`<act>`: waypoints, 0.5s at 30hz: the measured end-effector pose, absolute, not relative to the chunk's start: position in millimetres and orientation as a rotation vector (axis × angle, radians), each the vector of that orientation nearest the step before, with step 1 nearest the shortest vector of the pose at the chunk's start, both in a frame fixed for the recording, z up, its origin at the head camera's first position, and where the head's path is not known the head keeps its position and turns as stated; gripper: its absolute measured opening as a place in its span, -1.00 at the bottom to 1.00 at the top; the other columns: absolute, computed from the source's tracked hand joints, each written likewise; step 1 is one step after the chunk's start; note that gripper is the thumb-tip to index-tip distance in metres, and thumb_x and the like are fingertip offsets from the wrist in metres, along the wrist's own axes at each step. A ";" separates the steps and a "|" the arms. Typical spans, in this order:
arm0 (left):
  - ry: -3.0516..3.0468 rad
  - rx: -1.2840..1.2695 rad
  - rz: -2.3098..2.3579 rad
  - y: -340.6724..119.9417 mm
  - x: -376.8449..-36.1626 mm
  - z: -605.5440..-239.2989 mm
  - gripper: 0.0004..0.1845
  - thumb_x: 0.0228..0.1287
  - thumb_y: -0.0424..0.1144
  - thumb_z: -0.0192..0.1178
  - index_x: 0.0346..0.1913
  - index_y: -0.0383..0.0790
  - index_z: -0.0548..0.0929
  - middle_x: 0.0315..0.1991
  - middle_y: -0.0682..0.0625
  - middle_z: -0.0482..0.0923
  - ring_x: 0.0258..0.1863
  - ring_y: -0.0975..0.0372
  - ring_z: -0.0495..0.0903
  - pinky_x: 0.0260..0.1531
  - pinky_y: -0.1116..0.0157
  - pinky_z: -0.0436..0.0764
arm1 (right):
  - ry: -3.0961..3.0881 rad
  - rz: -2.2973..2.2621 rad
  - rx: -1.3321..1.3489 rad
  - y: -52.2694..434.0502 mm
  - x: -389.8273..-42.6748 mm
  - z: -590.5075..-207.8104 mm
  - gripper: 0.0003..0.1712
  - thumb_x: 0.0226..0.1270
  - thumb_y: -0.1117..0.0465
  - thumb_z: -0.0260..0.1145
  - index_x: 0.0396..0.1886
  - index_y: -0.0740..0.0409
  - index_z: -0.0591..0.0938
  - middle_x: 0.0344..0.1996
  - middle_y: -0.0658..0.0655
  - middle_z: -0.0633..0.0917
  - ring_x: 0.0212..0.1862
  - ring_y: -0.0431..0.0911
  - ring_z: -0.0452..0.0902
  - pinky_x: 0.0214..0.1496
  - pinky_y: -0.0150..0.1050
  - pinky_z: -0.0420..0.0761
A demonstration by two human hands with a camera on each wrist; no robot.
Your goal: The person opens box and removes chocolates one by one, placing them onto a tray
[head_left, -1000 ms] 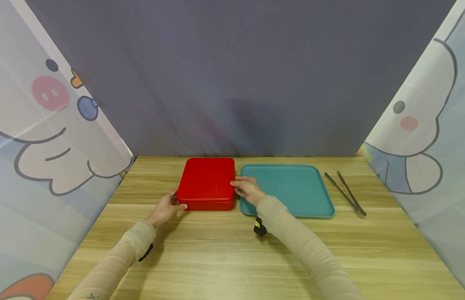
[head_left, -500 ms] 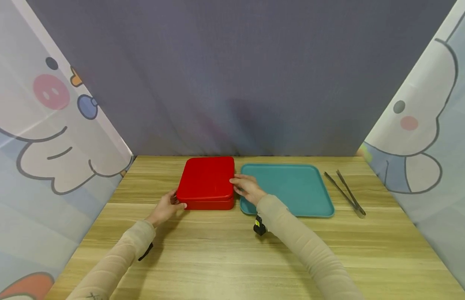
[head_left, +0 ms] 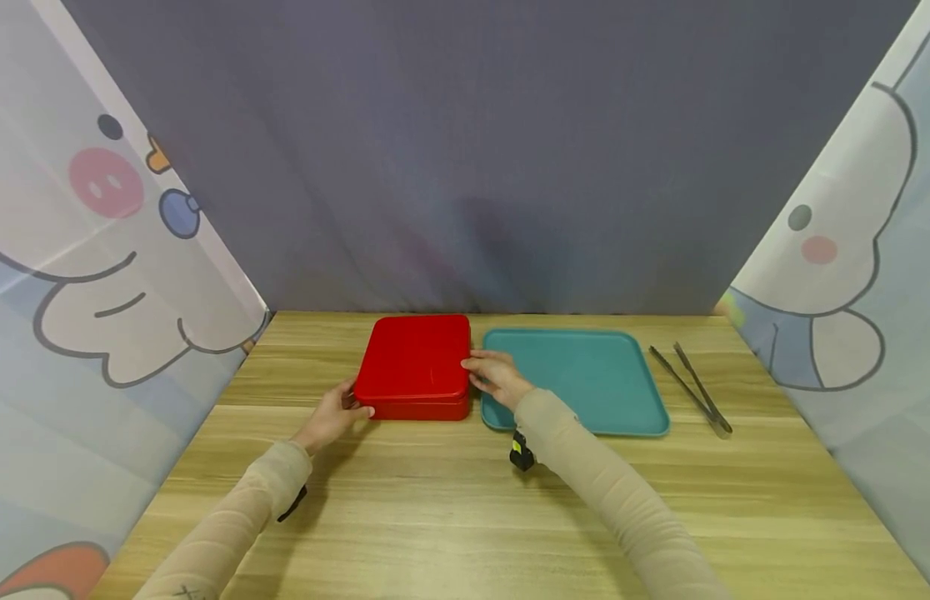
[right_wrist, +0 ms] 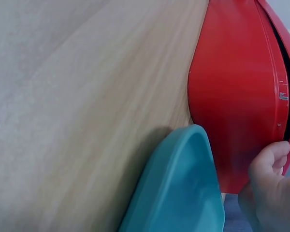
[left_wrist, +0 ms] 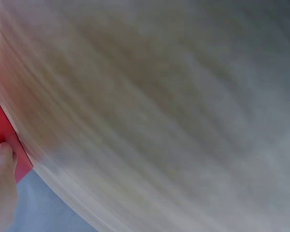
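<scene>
A square red box (head_left: 420, 412) with a glossy red lid (head_left: 416, 354) sits on the table, left of centre. My left hand (head_left: 332, 421) holds its near left corner, thumb on the front wall and fingers round the left side. At the right side, my right hand (head_left: 498, 379) pinches the lid's edge. The right wrist view shows a dark gap between the lid and the box wall (right_wrist: 237, 82), with the thumb (right_wrist: 273, 152) right at it. In the left wrist view the left thumb (left_wrist: 6, 152) presses on the red wall. The inside of the box is hidden.
A teal tray (head_left: 592, 375) lies just right of the box, partly under my right hand and wrist. Beyond it lie metal tongs (head_left: 697, 392), arms spread. A grey curtain (head_left: 495, 167) rises behind the wooden table (head_left: 435, 517), with printed panels on both sides.
The lid's right edge has come up slightly, so its front seam now slants. Both hands have kept their places at the box; tray and tongs have not moved.
</scene>
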State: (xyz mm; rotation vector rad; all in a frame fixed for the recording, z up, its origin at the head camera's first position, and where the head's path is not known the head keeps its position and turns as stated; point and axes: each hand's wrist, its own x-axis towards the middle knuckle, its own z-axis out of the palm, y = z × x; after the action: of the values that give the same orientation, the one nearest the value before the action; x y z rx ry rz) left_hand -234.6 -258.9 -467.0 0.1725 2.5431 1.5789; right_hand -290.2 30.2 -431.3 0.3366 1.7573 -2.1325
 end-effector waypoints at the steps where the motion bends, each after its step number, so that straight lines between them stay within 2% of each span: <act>1: 2.540 0.165 1.585 -258.6 -234.4 -466.9 -0.23 0.17 -0.41 0.20 0.37 -0.49 0.03 0.25 -0.38 0.26 0.24 -0.13 0.30 0.21 0.04 0.32 | 1.767 -2.124 0.337 30.4 -290.3 -431.6 -0.49 0.17 0.39 0.27 0.17 0.24 0.46 -0.10 0.11 0.60 -0.33 -0.20 0.48 -0.09 -0.31 0.53; 5: 2.534 0.169 1.591 -257.9 -233.6 -466.3 -0.23 0.16 -0.42 0.19 0.37 -0.49 0.03 0.26 -0.38 0.24 0.25 -0.13 0.29 0.21 0.04 0.32 | 1.799 -2.099 0.338 30.6 -290.1 -432.2 -0.49 0.17 0.39 0.27 0.17 0.24 0.47 -0.17 0.09 0.62 -0.35 -0.20 0.47 -0.15 -0.34 0.53; 8: 2.533 0.177 1.584 -258.5 -233.2 -466.0 -0.22 0.16 -0.42 0.18 0.37 -0.49 0.02 0.28 -0.38 0.22 0.25 -0.13 0.28 0.21 0.03 0.32 | 1.834 -2.088 0.340 29.5 -288.9 -431.1 -0.48 0.15 0.36 0.29 0.16 0.24 0.47 -0.11 0.11 0.61 -0.36 -0.22 0.47 -0.16 -0.36 0.54; 15: 2.530 0.165 1.584 -259.4 -234.1 -463.9 -0.21 0.18 -0.41 0.18 0.38 -0.48 -0.01 0.29 -0.38 0.20 0.26 -0.13 0.26 0.21 0.03 0.32 | 1.944 -2.045 0.354 24.8 -286.8 -427.9 -0.46 0.11 0.31 0.35 0.14 0.23 0.48 0.09 0.16 0.54 -0.35 -0.22 0.51 0.08 -0.19 0.53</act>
State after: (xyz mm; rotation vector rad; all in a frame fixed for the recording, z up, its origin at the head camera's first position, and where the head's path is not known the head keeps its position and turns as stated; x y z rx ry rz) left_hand -234.1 -259.4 -463.9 0.1652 2.5297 1.5841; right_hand -286.8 24.8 -427.9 0.3541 1.9437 -2.0450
